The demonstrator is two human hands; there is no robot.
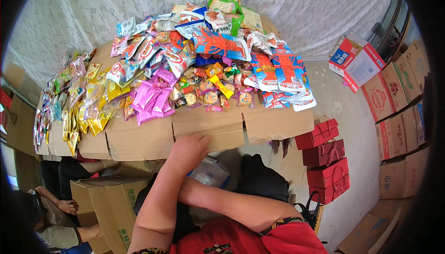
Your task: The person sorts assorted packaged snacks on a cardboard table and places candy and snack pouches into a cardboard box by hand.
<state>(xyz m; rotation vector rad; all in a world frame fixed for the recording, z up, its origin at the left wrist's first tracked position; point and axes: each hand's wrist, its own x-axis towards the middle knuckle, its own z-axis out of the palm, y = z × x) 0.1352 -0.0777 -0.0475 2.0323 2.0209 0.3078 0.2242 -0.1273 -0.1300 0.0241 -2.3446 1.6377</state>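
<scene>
My left hand (193,149) rests at the front edge of the flattened cardboard (212,128) that covers the table. Its fingers bend to the right against the cardboard, and its palm is hidden. My right forearm crosses beneath the left one, which hides my right hand. Beyond my left hand lies a heap of packaged snacks: purple packets (153,101), small wrapped cakes (211,98), a yellow wrapped candy (221,86) and silver-white bags (178,61). Blue-and-white pouches with a red lobster print (288,71) are stacked at the right, with one more pouch (222,45) on the heap.
Gold packets (99,123) lie further left on the table. Red gift boxes with ribbon handles (328,174) are stacked on the floor at right, before piled cartons (398,139). A large carton (114,215) stands at my left, beside a seated person (59,215).
</scene>
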